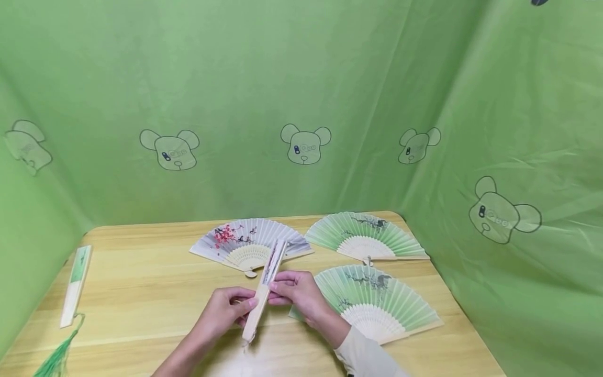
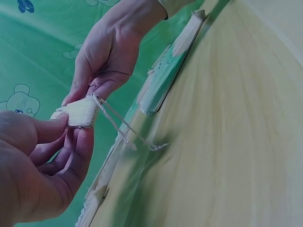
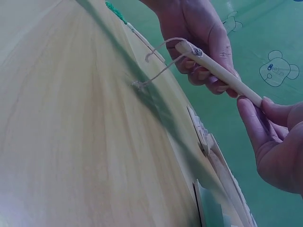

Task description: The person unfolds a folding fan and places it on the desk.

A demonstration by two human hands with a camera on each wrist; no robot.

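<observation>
The gripped fan's wooden ribs look matt, the wood-grained tabletop smooth.

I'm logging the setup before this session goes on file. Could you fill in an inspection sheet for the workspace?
Surface: light wood-grain table.
Job's things: folded fan in the hands; open grey-white blossom fan behind it; far open green fan and near open green fan at right; closed green fan with green tassel at left.
Clutter: nothing seen.
Hands: left hand pinches the held fan's lower part; right hand pinches it further up.
Cables: nothing seen; only a thin cord hangs from the held fan.
Surroundings: green fabric printed with bear-like heads.
</observation>
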